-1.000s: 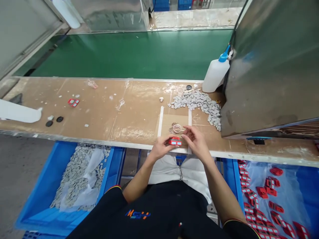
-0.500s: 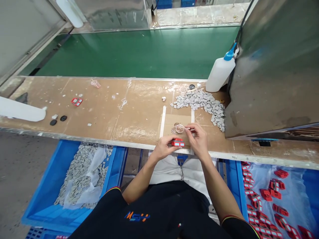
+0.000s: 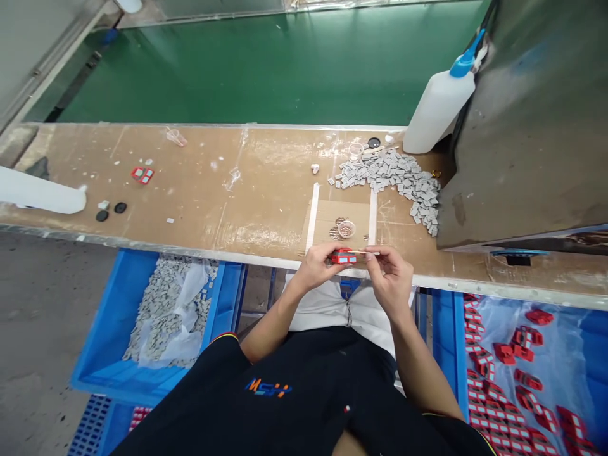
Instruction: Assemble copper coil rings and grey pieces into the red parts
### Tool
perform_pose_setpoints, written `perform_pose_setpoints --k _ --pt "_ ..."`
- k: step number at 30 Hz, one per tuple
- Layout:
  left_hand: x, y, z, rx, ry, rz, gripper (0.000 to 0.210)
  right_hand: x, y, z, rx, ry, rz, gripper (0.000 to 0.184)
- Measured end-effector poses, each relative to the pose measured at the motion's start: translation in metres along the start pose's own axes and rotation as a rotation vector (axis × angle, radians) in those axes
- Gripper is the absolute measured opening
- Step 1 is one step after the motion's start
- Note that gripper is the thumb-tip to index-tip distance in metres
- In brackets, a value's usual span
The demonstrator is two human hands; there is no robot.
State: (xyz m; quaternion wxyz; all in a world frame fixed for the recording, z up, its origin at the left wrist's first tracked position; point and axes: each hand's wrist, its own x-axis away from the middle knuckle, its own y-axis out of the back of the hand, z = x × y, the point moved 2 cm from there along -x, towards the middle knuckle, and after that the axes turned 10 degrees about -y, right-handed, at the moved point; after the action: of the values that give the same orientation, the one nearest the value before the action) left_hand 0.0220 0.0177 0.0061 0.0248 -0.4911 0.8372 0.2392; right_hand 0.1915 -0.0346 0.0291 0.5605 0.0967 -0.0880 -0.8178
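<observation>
My left hand (image 3: 315, 266) is closed around a small red toy vehicle body (image 3: 342, 256) with pale window-like patches, at the bench's front edge. A thin pale stick (image 3: 365, 252) is pinched in my right hand (image 3: 392, 278), its tip at the upper side of the red piece; whether it touches I cannot tell. Just beyond my hands, a small clear cup (image 3: 346, 228) with something brownish in it rests on a cardboard sheet (image 3: 354, 210) taped down by white strips. Brown smears mark the cardboard beside the cup.
Small grey tiles (image 3: 380, 171) lie heaped by a white blue-capped bottle (image 3: 439, 111). Beyond the bench runs a green belt (image 3: 266, 69). A blue bin (image 3: 102, 348) of grey pieces is at left, and red pieces (image 3: 503, 411) fill another at right. A metal panel (image 3: 532, 145) stands at right.
My right hand has brought the stick from the cup back to the red piece. The cup now stands apart from the stick. The camera view has tilted down slightly.
</observation>
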Motion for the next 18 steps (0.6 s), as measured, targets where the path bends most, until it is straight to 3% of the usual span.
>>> perform_pose_setpoints --k 18 --pt "-0.002 0.000 -0.003 -0.028 -0.067 -0.006 0.025 -0.001 -0.004 0.012 0.196 0.226 -0.005 0.012"
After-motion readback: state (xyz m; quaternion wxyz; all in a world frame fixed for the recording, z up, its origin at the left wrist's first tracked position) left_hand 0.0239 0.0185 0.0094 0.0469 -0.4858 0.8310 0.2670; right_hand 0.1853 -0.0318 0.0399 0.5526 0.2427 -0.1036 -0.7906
